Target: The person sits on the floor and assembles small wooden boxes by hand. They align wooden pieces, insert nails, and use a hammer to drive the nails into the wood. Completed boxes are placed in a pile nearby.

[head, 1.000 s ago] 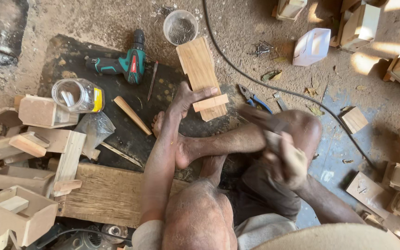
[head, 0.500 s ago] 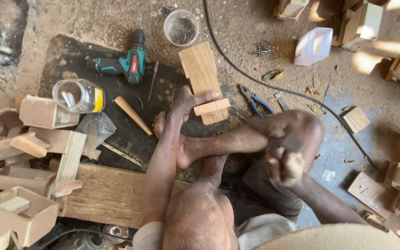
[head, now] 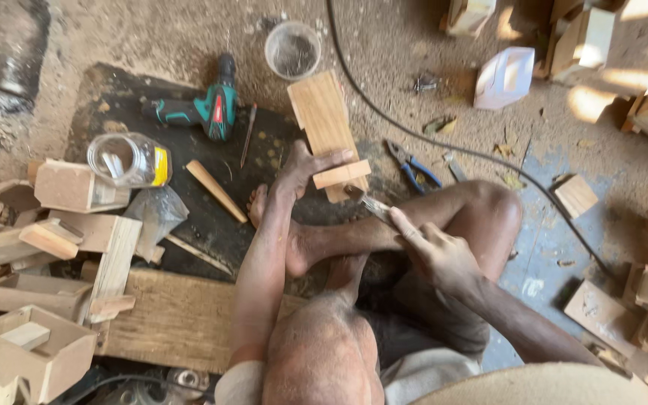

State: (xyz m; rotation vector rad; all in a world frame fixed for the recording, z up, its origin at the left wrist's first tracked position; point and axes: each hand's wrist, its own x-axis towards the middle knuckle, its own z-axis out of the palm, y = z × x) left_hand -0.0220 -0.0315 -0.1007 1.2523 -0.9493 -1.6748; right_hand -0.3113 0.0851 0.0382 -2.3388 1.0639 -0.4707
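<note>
A wooden plank point(head: 322, 120) lay on a black mat point(head: 136, 112) over the dusty workshop floor point(head: 189, 30), a small wood block point(head: 341, 174) across its near end. The left hand point(head: 301, 171) pinched that block; the right hand point(head: 436, 251) gripped what looked like a hammer point(head: 365, 201). One green drill point(head: 202, 111) lay nearby. One clear cup point(head: 292, 49) and one jar point(head: 129, 159) had contents too dim to tell.

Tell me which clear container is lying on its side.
The jar with the yellow label, left of the drill on the dark mat. It lies tipped over, mouth facing left. The plastic cup above the plank stands upright, mouth up.
</note>
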